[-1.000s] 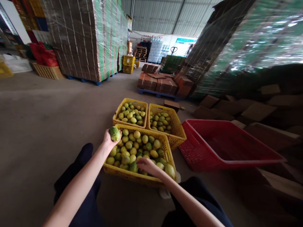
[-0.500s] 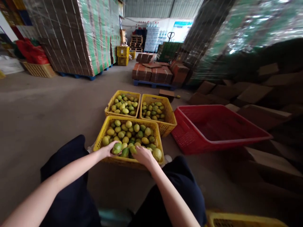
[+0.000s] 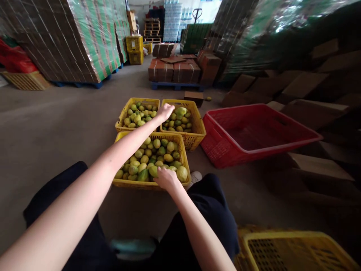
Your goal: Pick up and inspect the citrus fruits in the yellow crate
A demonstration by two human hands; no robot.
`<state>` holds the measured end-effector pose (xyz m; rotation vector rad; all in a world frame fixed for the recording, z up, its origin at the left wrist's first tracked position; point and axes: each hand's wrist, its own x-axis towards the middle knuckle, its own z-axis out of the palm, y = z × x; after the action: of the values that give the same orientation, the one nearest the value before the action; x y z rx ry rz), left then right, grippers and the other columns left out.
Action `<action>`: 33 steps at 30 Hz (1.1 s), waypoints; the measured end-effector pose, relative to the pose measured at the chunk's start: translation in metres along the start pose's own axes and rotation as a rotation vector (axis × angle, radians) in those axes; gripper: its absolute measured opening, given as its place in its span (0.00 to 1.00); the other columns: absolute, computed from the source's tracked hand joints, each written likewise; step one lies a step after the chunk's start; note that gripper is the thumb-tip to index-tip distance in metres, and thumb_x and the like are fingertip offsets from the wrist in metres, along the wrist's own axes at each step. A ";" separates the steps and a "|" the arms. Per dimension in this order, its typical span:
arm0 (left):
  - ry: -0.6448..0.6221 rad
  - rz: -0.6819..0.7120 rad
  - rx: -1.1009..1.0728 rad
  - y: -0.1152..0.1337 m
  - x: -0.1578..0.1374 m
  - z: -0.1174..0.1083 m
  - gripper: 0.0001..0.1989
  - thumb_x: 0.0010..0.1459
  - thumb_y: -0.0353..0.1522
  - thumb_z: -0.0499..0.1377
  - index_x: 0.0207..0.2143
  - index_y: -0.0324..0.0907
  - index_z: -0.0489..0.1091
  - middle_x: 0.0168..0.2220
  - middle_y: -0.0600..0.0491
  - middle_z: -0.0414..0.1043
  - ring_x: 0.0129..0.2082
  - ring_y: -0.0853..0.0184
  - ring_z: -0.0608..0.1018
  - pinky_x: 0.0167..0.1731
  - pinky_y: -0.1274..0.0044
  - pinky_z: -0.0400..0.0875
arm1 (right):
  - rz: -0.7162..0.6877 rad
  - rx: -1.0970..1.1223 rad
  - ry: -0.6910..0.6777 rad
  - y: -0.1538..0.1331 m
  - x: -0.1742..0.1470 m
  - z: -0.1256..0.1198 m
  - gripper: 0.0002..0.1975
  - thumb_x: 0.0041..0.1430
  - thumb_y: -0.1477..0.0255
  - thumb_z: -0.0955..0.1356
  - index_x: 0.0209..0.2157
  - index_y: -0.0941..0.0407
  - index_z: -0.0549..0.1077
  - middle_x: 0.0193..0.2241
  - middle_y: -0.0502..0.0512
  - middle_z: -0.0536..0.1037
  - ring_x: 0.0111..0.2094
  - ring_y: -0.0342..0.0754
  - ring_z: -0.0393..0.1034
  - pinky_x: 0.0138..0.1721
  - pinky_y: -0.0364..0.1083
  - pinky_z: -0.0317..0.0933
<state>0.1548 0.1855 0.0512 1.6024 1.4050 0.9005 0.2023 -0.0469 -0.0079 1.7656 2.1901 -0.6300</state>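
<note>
Left hand moved forward; fruit (yellow-green) just right of fingers.

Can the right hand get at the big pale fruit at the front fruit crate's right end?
Probably yes: the right hand is just left of the big pale fruit, whose top looks uncovered, though the fingers are at a greener fruit.
</note>
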 end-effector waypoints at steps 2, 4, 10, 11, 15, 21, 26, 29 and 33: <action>-0.070 -0.009 0.207 -0.032 -0.025 -0.001 0.10 0.58 0.38 0.60 0.30 0.41 0.73 0.33 0.49 0.76 0.47 0.57 0.77 0.47 0.70 0.71 | -0.019 0.016 0.003 -0.002 0.002 -0.002 0.21 0.65 0.67 0.67 0.55 0.64 0.72 0.50 0.72 0.80 0.53 0.62 0.77 0.50 0.53 0.70; -0.177 -0.108 0.406 -0.083 -0.062 -0.008 0.12 0.55 0.37 0.63 0.23 0.41 0.70 0.27 0.49 0.74 0.43 0.57 0.78 0.45 0.70 0.70 | -0.046 0.039 -0.024 -0.002 0.003 -0.006 0.20 0.65 0.67 0.66 0.55 0.63 0.73 0.50 0.72 0.80 0.53 0.62 0.77 0.49 0.53 0.70; -0.283 -0.421 0.524 -0.211 -0.151 -0.055 0.08 0.53 0.32 0.64 0.26 0.37 0.70 0.36 0.48 0.77 0.50 0.54 0.78 0.48 0.73 0.67 | 0.005 0.042 0.014 0.013 0.003 -0.033 0.22 0.67 0.66 0.64 0.57 0.64 0.69 0.52 0.72 0.79 0.55 0.63 0.75 0.50 0.54 0.68; -0.319 -0.452 0.533 -0.221 -0.159 -0.060 0.08 0.52 0.33 0.66 0.30 0.37 0.71 0.39 0.47 0.77 0.52 0.52 0.78 0.50 0.71 0.67 | 0.017 0.036 0.013 0.015 0.004 -0.037 0.22 0.68 0.66 0.64 0.57 0.64 0.69 0.52 0.72 0.78 0.55 0.64 0.75 0.50 0.54 0.68; -0.346 -0.494 0.441 -0.239 -0.182 -0.065 0.25 0.41 0.29 0.73 0.44 0.42 0.74 0.52 0.47 0.74 0.60 0.44 0.71 0.60 0.65 0.63 | 0.016 0.048 -0.023 0.017 0.011 -0.041 0.22 0.68 0.65 0.63 0.58 0.64 0.69 0.53 0.72 0.78 0.56 0.64 0.74 0.50 0.53 0.67; -0.211 -0.594 0.056 -0.234 -0.189 -0.061 0.19 0.54 0.33 0.68 0.49 0.42 0.72 0.50 0.45 0.76 0.54 0.52 0.76 0.53 0.65 0.70 | -0.065 0.218 0.010 0.016 0.031 -0.039 0.22 0.68 0.61 0.65 0.56 0.60 0.71 0.55 0.69 0.77 0.58 0.62 0.73 0.53 0.52 0.66; -0.255 -0.565 -0.186 -0.170 -0.169 -0.081 0.19 0.59 0.45 0.65 0.43 0.39 0.76 0.35 0.44 0.80 0.36 0.58 0.82 0.39 0.70 0.76 | -0.159 0.635 0.280 0.012 0.048 -0.032 0.33 0.55 0.63 0.76 0.59 0.58 0.67 0.56 0.67 0.76 0.56 0.57 0.73 0.54 0.50 0.67; -0.311 -0.553 -0.324 -0.124 -0.151 -0.097 0.24 0.60 0.50 0.61 0.39 0.37 0.79 0.31 0.42 0.81 0.37 0.53 0.82 0.40 0.68 0.76 | -0.235 1.027 0.264 0.008 0.053 -0.026 0.40 0.42 0.63 0.80 0.57 0.56 0.68 0.44 0.58 0.81 0.40 0.52 0.78 0.37 0.47 0.73; -0.224 -0.456 -0.266 -0.119 -0.133 -0.107 0.22 0.63 0.50 0.57 0.41 0.40 0.78 0.35 0.44 0.82 0.42 0.55 0.82 0.46 0.67 0.74 | -0.136 1.407 0.322 0.009 0.053 -0.024 0.32 0.39 0.61 0.80 0.45 0.56 0.72 0.26 0.47 0.76 0.20 0.42 0.67 0.16 0.41 0.62</action>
<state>-0.0079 0.0730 -0.0124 1.0846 1.3491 0.5870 0.2003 0.0114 -0.0122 2.3053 2.1223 -2.4949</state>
